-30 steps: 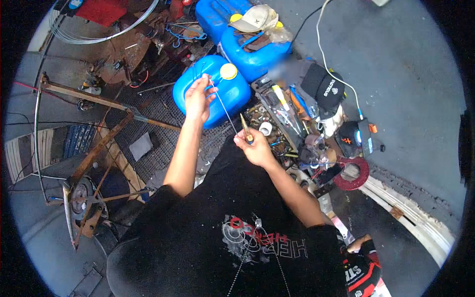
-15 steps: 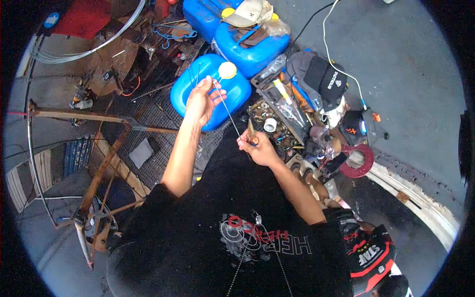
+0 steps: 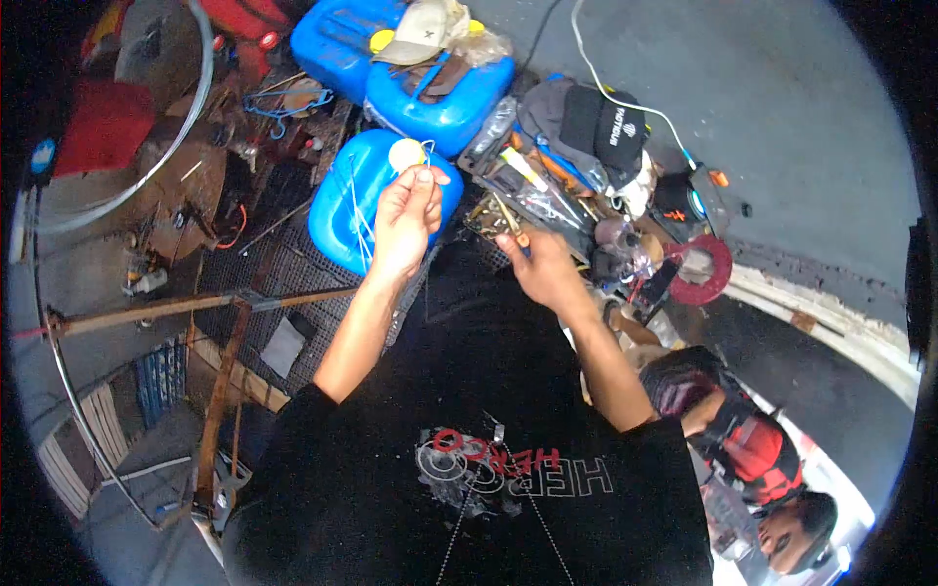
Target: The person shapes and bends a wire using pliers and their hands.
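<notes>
My left hand (image 3: 408,215) is closed in a pinch on thin wire, raised over the blue jerrycan with the yellow cap (image 3: 407,153). One end of the wire (image 3: 358,210) hangs left of the hand across the blue plastic; a small loop shows above the fingertips. My right hand (image 3: 545,273) is closed around a slim tool with an orange-brown end (image 3: 523,239). Most of that tool is hidden by the fingers, so its kind is unclear. Close beyond it lies a tray of small metal parts (image 3: 485,217).
Two more blue jerrycans (image 3: 445,107) stand at the back, a beige cap (image 3: 422,34) on top. A tool tray (image 3: 547,195), a dark cap (image 3: 611,122) and a red spool (image 3: 703,269) lie right. A rusty metal frame (image 3: 220,391) stands left. Another person (image 3: 752,449) is at lower right.
The wire stretched between my hands has left my right hand and now hangs from the left. My right hand has moved right, and the view has shifted.
</notes>
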`<state>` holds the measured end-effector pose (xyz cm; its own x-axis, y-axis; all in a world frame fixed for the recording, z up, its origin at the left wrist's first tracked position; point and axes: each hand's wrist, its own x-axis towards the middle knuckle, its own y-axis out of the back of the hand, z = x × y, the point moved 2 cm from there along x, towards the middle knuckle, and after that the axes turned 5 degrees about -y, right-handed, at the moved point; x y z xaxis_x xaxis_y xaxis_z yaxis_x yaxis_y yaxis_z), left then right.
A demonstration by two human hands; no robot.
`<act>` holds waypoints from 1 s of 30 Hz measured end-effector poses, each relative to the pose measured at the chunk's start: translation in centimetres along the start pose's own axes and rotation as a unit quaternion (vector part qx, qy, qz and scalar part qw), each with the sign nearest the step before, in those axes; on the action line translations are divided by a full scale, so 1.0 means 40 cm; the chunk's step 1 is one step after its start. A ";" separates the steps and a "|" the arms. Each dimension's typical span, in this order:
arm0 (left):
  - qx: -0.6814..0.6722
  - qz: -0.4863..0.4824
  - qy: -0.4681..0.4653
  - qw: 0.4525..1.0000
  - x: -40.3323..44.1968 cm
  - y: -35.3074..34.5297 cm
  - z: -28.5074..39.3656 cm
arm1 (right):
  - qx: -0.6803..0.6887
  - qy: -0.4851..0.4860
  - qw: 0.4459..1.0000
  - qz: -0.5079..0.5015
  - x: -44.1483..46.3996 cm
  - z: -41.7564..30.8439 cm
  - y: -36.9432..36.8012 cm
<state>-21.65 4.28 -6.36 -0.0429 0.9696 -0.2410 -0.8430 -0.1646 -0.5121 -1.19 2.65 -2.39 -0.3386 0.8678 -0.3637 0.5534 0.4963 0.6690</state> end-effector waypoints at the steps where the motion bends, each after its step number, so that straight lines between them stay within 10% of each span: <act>1: 0.032 -0.027 0.002 0.999 0.004 -0.017 0.001 | 0.037 -0.027 0.999 0.028 0.008 0.025 0.013; 10: 0.372 -0.155 -0.049 0.914 -0.012 -0.203 0.035 | -0.016 0.000 0.991 0.136 -0.026 0.070 0.142; 30: 0.543 -0.266 -0.117 0.788 0.007 -0.283 0.043 | 0.185 -0.033 0.975 0.118 -0.089 0.144 0.057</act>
<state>-13.06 6.74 0.78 0.4807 0.8769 -0.0073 -0.7315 0.4055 0.5481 5.67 0.82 -3.32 -0.1246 0.9528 -0.2768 0.8507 0.2462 0.4645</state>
